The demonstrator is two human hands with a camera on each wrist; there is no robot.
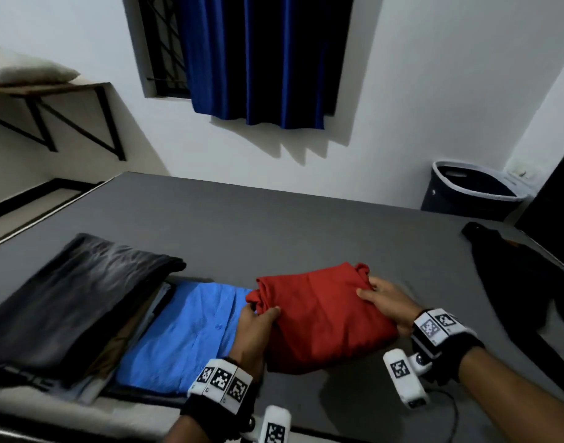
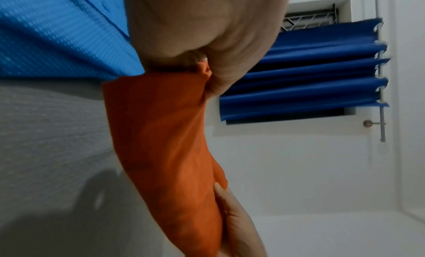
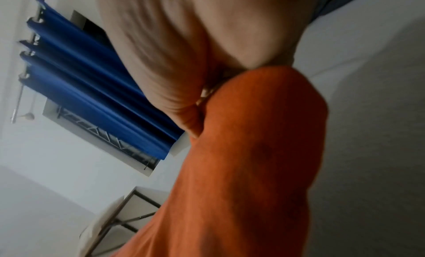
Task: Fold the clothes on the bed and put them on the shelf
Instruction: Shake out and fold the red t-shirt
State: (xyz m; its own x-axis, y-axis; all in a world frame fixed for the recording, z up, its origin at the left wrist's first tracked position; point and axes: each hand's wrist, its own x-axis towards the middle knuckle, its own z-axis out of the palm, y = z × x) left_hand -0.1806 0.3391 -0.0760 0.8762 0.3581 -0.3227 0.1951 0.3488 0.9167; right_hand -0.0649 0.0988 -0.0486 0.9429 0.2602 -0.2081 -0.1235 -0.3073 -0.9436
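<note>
Between both grips, the folded red garment (image 1: 322,314) hangs just above the bed (image 1: 274,225), left hand (image 1: 253,327) and right hand (image 1: 388,302) each clamped on an opposite edge. Soft, light and floppy, it likely needs support underneath. Beside the left grip lies a folded blue shirt (image 1: 184,334).

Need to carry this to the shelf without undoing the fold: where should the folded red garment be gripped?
Grip the folded red garment at its two short ends, as the left hand and right hand do now: fingers beneath, thumbs on top, keeping layers together.
</note>
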